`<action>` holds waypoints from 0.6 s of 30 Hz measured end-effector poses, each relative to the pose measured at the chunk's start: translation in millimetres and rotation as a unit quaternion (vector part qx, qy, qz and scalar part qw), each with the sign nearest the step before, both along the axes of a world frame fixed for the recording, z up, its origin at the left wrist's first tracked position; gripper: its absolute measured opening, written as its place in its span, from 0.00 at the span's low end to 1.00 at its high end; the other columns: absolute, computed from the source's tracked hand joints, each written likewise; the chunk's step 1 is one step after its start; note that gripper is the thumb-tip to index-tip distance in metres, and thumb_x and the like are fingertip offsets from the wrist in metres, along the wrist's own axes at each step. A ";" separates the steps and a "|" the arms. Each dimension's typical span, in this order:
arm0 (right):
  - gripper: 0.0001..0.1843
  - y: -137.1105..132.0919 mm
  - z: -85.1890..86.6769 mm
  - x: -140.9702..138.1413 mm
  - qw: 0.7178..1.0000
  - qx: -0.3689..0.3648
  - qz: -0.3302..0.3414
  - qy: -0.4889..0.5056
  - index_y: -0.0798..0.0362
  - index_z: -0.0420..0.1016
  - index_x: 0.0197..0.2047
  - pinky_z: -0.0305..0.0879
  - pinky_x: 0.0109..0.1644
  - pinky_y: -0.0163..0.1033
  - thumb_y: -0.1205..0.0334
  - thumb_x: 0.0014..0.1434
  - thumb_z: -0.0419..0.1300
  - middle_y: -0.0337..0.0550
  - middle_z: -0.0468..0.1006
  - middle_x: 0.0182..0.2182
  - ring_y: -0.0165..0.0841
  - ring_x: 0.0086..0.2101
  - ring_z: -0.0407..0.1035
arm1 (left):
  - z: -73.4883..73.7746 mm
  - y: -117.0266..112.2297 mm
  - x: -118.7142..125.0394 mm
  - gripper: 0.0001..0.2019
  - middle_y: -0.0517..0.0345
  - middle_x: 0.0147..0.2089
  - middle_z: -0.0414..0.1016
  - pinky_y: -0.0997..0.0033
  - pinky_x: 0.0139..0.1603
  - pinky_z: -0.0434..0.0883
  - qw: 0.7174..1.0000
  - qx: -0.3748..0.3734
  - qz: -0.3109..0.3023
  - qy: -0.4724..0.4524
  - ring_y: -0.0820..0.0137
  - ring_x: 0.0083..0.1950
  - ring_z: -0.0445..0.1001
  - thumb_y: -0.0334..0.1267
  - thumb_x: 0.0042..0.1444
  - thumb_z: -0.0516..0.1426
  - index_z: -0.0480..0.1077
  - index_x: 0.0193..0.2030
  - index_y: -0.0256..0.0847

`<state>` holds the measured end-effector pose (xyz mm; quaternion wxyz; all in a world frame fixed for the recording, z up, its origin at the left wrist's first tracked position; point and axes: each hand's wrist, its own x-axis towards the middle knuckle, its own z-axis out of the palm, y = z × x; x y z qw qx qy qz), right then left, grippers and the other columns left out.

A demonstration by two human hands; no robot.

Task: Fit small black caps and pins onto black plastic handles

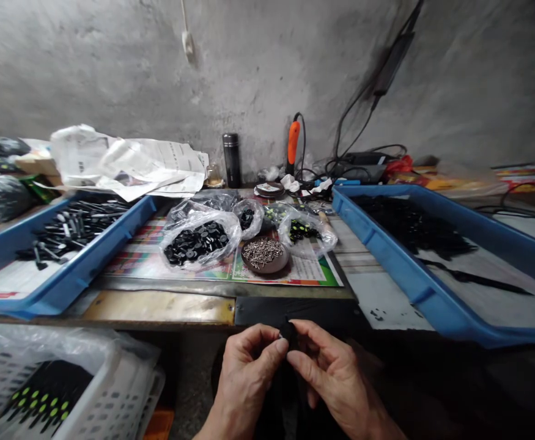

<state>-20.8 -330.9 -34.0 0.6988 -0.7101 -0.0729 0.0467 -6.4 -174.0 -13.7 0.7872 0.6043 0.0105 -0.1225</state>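
Black plastic piece (288,330) pinched between your two hands, just short of the bench edge.

Blue plastic trays sit ahead-left (115,241) and ahead-right (386,256) of your fingers, white plastic basket (120,379) below-left, bagged black discs (197,241) straight ahead. Your left hand (249,373) and right hand (335,373) are about equally near, thumbs and forefingers pressed onto the piece. Long axis hidden by your fingertips; cannot tell.

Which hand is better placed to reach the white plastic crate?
Left, probably: the left hand sits nearer the white plastic crate than the right hand, though both pinch a small black part.
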 end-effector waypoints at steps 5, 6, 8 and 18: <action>0.22 0.2 -5.7 0.2 1.000 0.012 -0.014 -0.002 0.54 0.71 0.53 0.60 0.17 0.23 0.48 0.64 0.63 0.37 0.71 0.29 0.22 0.18 0.62 | -8.2 -2.4 0.0 0.21 0.62 0.22 0.67 0.80 0.20 0.55 0.999 -0.021 -0.002 0.027 0.80 0.18 0.57 0.52 0.47 0.71 0.77 0.32 0.33; 0.22 0.5 -6.4 0.2 1.000 0.015 -0.013 -0.001 0.54 0.71 0.54 0.60 0.17 0.23 0.48 0.64 0.63 0.37 0.70 0.28 0.22 0.18 0.62 | -9.3 -2.4 -0.2 0.21 0.62 0.22 0.68 0.80 0.20 0.55 0.999 -0.019 0.000 0.027 0.80 0.18 0.57 0.52 0.47 0.71 0.77 0.31 0.33; 0.23 0.9 -6.7 -0.1 1.000 0.020 -0.011 0.002 0.55 0.71 0.54 0.60 0.17 0.23 0.47 0.64 0.63 0.37 0.70 0.28 0.23 0.18 0.62 | -10.7 -2.0 -0.7 0.21 0.62 0.21 0.67 0.80 0.20 0.55 1.000 -0.012 -0.001 0.020 0.80 0.18 0.58 0.52 0.47 0.70 0.78 0.31 0.33; 0.24 1.1 -4.7 -1.4 1.000 0.015 -0.009 0.006 0.55 0.72 0.53 0.59 0.17 0.24 0.44 0.64 0.63 0.40 0.71 0.30 0.23 0.19 0.61 | -10.1 -2.3 0.4 0.20 0.62 0.20 0.67 0.80 0.20 0.55 1.000 -0.002 0.000 0.007 0.80 0.19 0.58 0.52 0.47 0.70 0.79 0.31 0.33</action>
